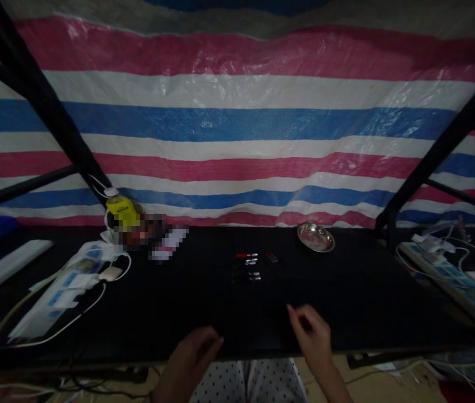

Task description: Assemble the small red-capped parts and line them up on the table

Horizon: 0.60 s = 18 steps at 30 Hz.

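My left hand [198, 352] hovers at the front edge of the black table [170, 305]. Its fingers curl loosely, with a gap to the thumb, and nothing shows in them. Further right, my right hand [312, 333] is above the table, thumb and bent fingers slightly apart, with a pink tip on one digit. Ahead of both hands lies a short column of slim pen-like tubes: a red one [246, 255], a silver-and-black one [246, 262] and dark ones [254, 276]. Beside them are several small dark pieces [273, 259], one with red. Neither hand touches these.
A round metal dish [316, 237] stands at the back right. Left are a power strip [67, 288] with plugs and cables, a yellow-labelled bottle [122, 210] and a blurred-out flat item [169, 243]. Another power strip [451, 274] lies right. Striped sheeting [237, 123] hangs behind.
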{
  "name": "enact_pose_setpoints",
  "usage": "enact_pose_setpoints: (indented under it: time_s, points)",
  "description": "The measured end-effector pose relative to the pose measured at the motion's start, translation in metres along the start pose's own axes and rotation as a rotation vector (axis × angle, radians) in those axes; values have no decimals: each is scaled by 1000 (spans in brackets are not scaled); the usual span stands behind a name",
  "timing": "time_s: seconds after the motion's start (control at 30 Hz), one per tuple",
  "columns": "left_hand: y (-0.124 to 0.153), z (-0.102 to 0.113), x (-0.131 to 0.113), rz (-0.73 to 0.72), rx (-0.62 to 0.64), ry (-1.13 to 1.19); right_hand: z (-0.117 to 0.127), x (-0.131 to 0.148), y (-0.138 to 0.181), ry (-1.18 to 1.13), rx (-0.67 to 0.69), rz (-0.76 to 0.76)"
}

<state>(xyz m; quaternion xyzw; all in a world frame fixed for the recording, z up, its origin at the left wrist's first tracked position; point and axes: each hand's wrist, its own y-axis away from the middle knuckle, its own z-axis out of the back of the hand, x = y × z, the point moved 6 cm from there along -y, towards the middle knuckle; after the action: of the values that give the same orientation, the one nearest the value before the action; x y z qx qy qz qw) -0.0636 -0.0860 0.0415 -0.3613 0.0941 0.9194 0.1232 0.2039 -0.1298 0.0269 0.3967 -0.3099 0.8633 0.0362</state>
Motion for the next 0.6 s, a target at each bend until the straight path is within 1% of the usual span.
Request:
enact_pose_setpoints:
  time_s: [0.07,0.1,0.13,0.2,0.23,0.3,0.37,0.43,0.5,0.6]
  points:
    - [-33,-1,-26,-114,7,-50,-15,-17,-47,61,-72,-51]
    - [-48,-2,-40,-169,-23,-88,-23,-29,-67,90,-90,-93]
    - [-62,-4,-54,-228,-55,-125,-33,-41,-83,106,-81,-135]
    - [-86,-16,-76,-297,-139,-241,-51,-66,-102,124,-50,-191]
    - [-96,-27,-85,-332,-158,-300,-59,-76,-105,136,-38,-197]
    - [-114,-54,-99,-403,-168,-405,-68,-94,-104,164,-59,-207]
    - [-132,-83,-105,-454,-159,-508,-75,-104,-99,189,-68,-186]
    - [-147,-108,-108,-500,-145,-592,-78,-109,-96,204,-62,-173]
    - [-159,-127,-106,-525,-96,-634,-79,-110,-95,200,-39,-154]
    - [-167,-141,-101,-542,-47,-646,-78,-108,-95,183,-12,-136]
